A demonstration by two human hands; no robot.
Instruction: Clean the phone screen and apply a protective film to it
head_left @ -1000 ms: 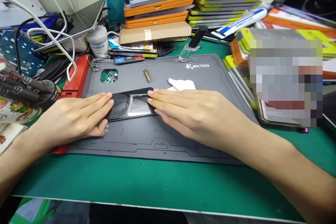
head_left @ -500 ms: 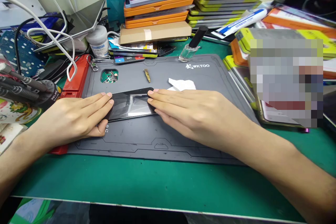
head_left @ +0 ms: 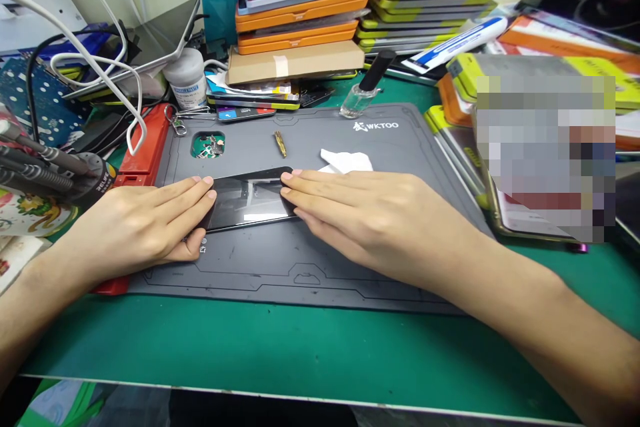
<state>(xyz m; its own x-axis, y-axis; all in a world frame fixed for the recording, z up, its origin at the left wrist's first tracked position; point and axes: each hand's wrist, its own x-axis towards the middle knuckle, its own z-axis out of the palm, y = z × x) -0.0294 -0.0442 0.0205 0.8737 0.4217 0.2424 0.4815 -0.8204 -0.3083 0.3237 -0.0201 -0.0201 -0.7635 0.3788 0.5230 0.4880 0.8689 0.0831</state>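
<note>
Hands [head_left: 145, 220] [head_left: 370, 213] on phone [head_left: 230, 200], mat [head_left: 280, 257] (lettered "WKTOO") beneath.

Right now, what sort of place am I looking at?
Probably an electronics repair bench: a dark, glossy, phone-like device over a grey work mat, small parts in the mat's recess, and a round holder of screwdriver-like tools at the left.

Hands [head_left: 140, 220] and forearms [head_left: 520, 293] are bare — slim, short-nailed fingers [head_left: 187, 203].

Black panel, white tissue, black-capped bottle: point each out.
Black panel [head_left: 250, 202], head view: middle of glossy face.
White tissue [head_left: 349, 161], head view: middle of visible part.
Black-capped bottle [head_left: 369, 82], head view: lower end of cap.
</note>
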